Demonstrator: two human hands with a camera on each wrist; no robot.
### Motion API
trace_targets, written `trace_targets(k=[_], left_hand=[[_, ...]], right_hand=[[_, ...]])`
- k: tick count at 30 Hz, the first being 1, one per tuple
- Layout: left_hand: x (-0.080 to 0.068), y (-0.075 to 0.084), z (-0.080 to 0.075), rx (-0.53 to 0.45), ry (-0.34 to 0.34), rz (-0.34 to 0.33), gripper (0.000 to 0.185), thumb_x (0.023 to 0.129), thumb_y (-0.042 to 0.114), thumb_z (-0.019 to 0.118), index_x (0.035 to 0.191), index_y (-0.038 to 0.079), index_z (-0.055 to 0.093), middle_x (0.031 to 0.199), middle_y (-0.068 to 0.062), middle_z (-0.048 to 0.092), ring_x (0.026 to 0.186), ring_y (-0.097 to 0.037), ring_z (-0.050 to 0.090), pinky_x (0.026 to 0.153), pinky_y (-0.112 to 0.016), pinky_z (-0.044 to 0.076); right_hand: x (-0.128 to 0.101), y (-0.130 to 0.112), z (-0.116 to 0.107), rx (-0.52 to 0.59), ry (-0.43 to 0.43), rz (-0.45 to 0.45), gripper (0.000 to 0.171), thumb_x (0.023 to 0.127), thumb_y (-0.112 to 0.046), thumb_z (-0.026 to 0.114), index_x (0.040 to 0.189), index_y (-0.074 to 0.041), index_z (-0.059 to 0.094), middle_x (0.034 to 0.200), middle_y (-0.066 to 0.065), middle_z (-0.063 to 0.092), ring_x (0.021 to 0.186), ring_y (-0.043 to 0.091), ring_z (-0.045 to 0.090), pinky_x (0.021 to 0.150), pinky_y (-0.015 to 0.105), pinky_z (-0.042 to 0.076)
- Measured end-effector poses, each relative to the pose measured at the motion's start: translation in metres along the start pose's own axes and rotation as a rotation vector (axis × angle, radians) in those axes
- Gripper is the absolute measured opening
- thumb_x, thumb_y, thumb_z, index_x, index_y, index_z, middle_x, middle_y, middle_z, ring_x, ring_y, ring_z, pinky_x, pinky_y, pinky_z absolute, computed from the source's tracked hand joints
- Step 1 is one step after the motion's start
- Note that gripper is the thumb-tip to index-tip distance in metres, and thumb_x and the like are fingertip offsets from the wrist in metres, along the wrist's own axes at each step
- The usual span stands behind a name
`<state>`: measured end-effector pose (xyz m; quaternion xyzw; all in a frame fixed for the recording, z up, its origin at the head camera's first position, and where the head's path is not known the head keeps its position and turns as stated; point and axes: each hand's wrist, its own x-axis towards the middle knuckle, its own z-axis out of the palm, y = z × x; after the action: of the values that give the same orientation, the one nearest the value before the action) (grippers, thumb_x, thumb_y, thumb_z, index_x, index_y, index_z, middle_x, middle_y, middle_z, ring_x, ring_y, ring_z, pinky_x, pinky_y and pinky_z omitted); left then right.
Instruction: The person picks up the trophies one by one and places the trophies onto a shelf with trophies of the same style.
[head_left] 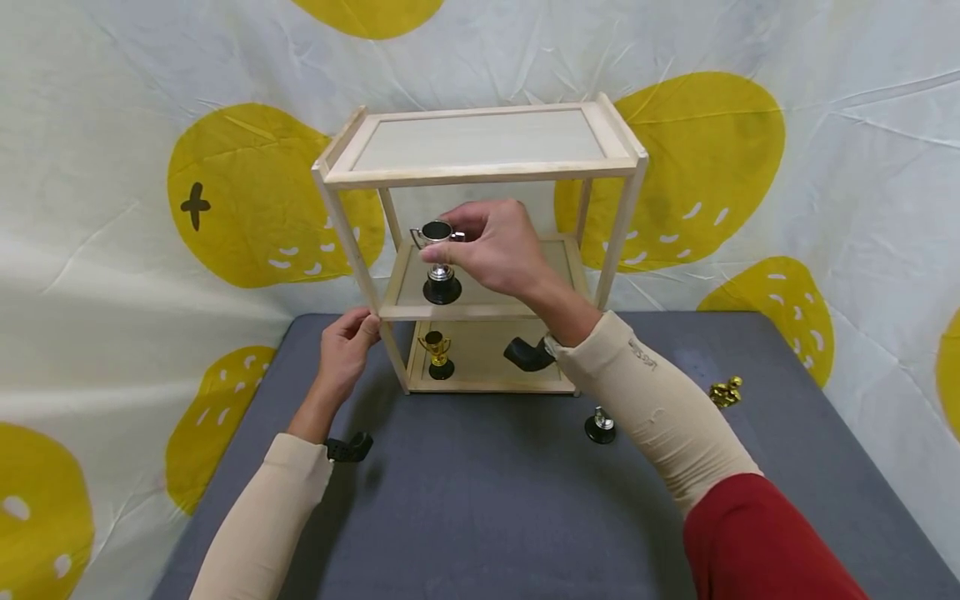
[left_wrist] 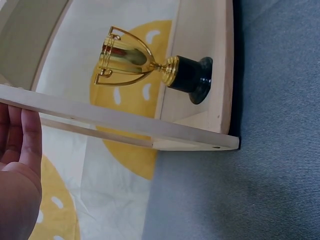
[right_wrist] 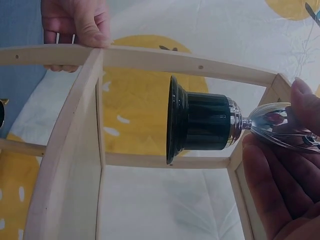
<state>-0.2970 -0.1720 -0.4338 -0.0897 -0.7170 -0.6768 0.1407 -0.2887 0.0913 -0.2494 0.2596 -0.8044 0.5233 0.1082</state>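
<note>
My right hand (head_left: 498, 250) pinches a silver trophy cup (head_left: 441, 273) with a black base between thumb and fingers. The cup is upright in front of the middle shelf of a wooden rack (head_left: 480, 177); in the right wrist view its black base (right_wrist: 205, 121) is apart from the shelf board. My left hand (head_left: 347, 346) grips the rack's left front post at middle-shelf height, thumb in front and fingers behind. A gold trophy cup (head_left: 437, 354) stands upright on the bottom shelf at the left, also seen as the gold cup (left_wrist: 127, 57) in the left wrist view.
Right of the rack on the grey table (head_left: 480, 500), a second silver trophy (head_left: 600, 427) is partly hidden by my right sleeve. A gold figure-like piece (head_left: 726, 392) lies farther right. Patterned cloth (head_left: 150, 167) hangs behind the rack.
</note>
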Motion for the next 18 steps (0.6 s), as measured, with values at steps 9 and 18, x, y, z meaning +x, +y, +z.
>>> trace_targets(k=[9, 18], left_hand=[[0.0, 0.0, -0.001, 0.002, 0.007, -0.002, 0.034, 0.104, 0.011, 0.061, 0.124, -0.016, 0.063, 0.089, 0.021, 0.072, 0.087, -0.001, 0.068, 0.083, -0.016, 0.061], [-0.001, 0.001, -0.003, -0.008, 0.012, -0.001, 0.033, 0.104, 0.011, 0.061, 0.123, -0.015, 0.064, 0.089, 0.018, 0.072, 0.087, -0.001, 0.068, 0.083, -0.016, 0.061]], right_hand=[[0.007, 0.002, 0.003, -0.026, 0.003, 0.003, 0.031, 0.083, -0.025, 0.09, 0.106, -0.006, 0.082, 0.1, 0.007, 0.08, 0.083, 0.015, 0.077, 0.068, 0.028, 0.058], [0.012, 0.001, 0.008, -0.017, -0.009, 0.022, 0.032, 0.084, -0.027, 0.09, 0.107, -0.007, 0.081, 0.101, 0.006, 0.081, 0.089, 0.014, 0.077, 0.075, 0.029, 0.061]])
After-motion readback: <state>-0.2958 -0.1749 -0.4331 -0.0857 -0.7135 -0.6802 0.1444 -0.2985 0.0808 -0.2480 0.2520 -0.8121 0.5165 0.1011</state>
